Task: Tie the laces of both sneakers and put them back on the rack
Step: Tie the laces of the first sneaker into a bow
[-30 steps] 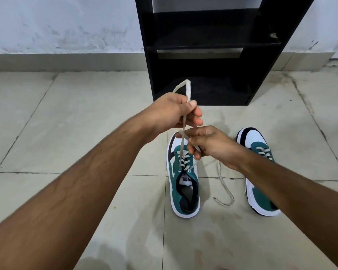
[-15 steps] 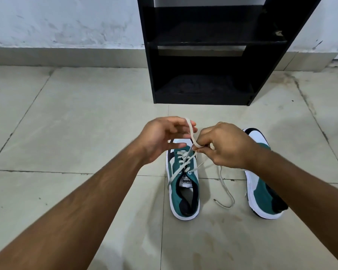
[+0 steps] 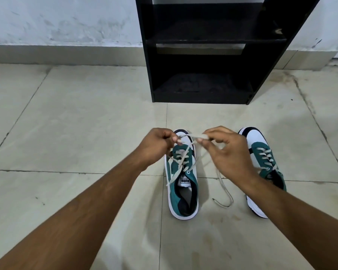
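Two green-and-white sneakers stand on the tiled floor, toes toward the rack. Over the left sneaker (image 3: 183, 190) my left hand (image 3: 156, 147) and my right hand (image 3: 226, 151) each pinch its pale lace (image 3: 193, 135), which stretches between my fingertips above the toe. One loose end hangs over the shoe's left side; another strand trails down across the floor (image 3: 223, 189) between the shoes. The right sneaker (image 3: 261, 152) sits partly hidden behind my right forearm, its lace crossings visible. The black rack (image 3: 201, 90) stands just beyond the shoes.
The rack has a lower shelf at floor level and an upper shelf (image 3: 213, 40), both dark and bare. A white wall with a grey skirting (image 3: 66, 55) runs behind it. Beige floor tiles spread all round the shoes.
My hands came down from a raised loop toward the shoe, then drew apart sideways, pulling the lace taut between them above the toe.
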